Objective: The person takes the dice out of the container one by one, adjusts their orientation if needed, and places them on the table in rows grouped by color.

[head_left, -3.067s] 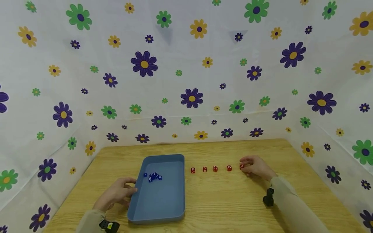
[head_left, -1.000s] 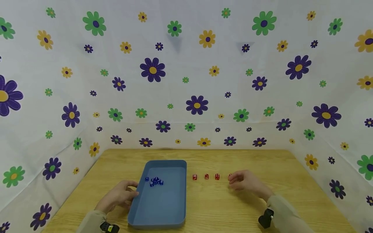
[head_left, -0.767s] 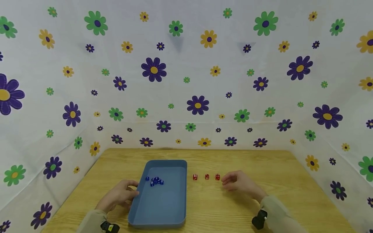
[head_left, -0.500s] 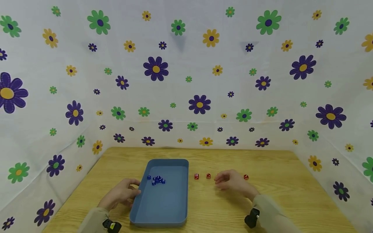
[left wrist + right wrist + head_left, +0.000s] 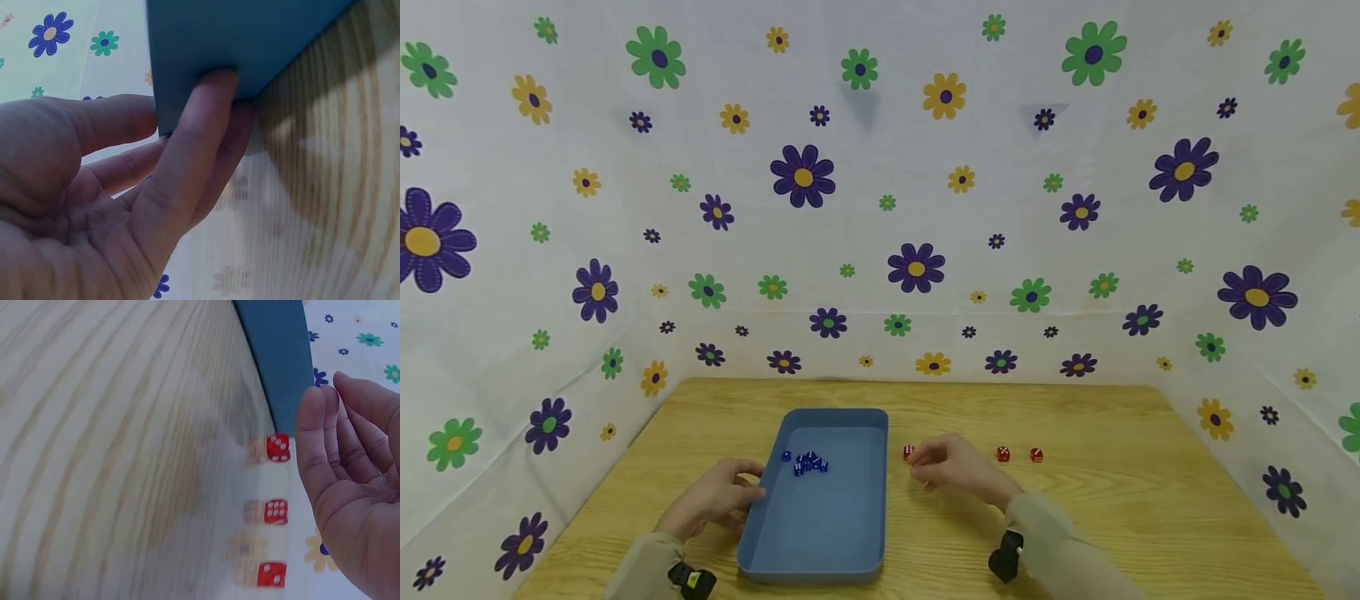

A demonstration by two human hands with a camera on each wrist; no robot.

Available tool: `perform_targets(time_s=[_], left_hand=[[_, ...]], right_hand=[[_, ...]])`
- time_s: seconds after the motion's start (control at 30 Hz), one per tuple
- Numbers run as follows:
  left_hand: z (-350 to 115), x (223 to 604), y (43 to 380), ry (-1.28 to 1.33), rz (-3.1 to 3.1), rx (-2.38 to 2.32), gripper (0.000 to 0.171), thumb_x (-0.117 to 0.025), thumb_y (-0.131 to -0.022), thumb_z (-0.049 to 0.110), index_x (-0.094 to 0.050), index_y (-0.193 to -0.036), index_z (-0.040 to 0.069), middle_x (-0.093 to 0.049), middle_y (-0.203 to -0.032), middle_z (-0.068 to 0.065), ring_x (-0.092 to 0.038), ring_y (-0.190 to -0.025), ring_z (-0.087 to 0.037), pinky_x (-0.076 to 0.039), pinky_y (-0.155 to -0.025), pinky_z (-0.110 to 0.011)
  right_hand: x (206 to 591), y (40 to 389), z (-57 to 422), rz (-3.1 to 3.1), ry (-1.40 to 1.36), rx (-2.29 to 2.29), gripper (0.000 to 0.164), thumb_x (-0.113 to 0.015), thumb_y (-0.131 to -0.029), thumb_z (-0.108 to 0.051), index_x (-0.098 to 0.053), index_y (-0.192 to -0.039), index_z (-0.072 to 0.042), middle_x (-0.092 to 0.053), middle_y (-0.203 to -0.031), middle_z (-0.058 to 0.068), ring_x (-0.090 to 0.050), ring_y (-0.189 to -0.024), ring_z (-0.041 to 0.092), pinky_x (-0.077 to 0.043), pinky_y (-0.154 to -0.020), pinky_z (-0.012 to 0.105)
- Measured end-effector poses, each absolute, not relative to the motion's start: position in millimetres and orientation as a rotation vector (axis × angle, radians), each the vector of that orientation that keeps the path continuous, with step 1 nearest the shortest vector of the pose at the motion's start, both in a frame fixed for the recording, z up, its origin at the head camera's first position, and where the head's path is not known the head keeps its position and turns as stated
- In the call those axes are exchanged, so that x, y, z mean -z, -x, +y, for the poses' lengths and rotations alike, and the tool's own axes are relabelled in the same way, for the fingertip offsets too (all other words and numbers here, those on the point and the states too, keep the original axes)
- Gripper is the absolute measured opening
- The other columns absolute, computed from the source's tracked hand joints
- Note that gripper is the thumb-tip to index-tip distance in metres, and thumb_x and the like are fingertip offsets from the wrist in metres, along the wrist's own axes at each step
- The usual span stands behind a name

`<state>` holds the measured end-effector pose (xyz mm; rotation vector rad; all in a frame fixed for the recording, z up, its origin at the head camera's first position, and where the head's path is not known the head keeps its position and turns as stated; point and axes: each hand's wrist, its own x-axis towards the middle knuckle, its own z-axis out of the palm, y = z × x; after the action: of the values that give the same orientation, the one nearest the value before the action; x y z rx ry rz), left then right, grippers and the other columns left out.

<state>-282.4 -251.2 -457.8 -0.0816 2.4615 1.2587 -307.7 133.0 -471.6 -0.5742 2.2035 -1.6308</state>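
My left hand (image 5: 715, 497) holds the left side of a blue tray (image 5: 820, 537). In the left wrist view the thumb lies at the rim, and fingers (image 5: 212, 94) press on the outer wall. A cluster of dark blue dice (image 5: 808, 462) lies at the back left inside the tray. Right of it, red dice stand in a row on the table. My right hand (image 5: 958, 471) hovers over this row with nothing between its fingers, partly covering a red die (image 5: 908, 452) and hiding the middle ones. The right wrist view shows a red die (image 5: 275, 512) in line with two others.
The wooden table (image 5: 1112, 500) runs back to a white flowered sheet (image 5: 865, 217) that also hangs along both sides. Two red dice stand right of my hand, one (image 5: 1003, 454) nearer and another (image 5: 1037, 455) at the row's end.
My right hand has let go of the red die at the right end and moved left along the row, uncovering the dice there. My left hand stays on the tray.
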Motion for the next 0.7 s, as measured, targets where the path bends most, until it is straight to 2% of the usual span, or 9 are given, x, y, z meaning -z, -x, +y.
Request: perform_targets(time_s=[0.33, 0.53, 0.7], left_hand=[[-251, 458, 281, 0.089, 2.479, -1.278, 0.041, -0.059, -0.095, 0.005, -0.051, -0.134, -0.005, -0.069, -0.102, -0.014, -0.069, -0.086, -0.024, -0.061, -0.063, -0.04], [-252, 460, 280, 0.089, 2.445, -1.337, 0.042, -0.059, -0.094, 0.003, -0.05, -0.134, -0.006, -0.067, -0.103, -0.017, -0.069, -0.083, -0.024, -0.06, -0.06, -0.04], [-250, 460, 280, 0.091, 2.451, -1.345, 0.042, -0.059, -0.094, 0.002, -0.051, -0.133, -0.007, -0.066, -0.104, -0.019, -0.069, -0.082, -0.024, -0.06, -0.06, -0.04]], right_hand=[[463, 314, 96, 2.172, 0.561, 1.713, 0.029, -0.067, -0.092, -0.011, -0.065, -0.114, 0.008, -0.069, -0.101, 0.016, -0.066, -0.085, 0.021, -0.059, -0.081, 0.046], [459, 317, 78, 2.183, 0.515, 1.725, 0.029, -0.068, -0.092, -0.012, -0.065, -0.115, 0.005, -0.069, -0.103, 0.011, -0.064, -0.084, 0.021, -0.059, -0.077, 0.04], [459, 321, 62, 2.247, 0.467, 1.753, 0.022, -0.069, -0.091, -0.012, -0.068, -0.11, -0.002, -0.069, -0.104, 0.009, -0.063, -0.082, 0.017, -0.058, -0.072, 0.036]])
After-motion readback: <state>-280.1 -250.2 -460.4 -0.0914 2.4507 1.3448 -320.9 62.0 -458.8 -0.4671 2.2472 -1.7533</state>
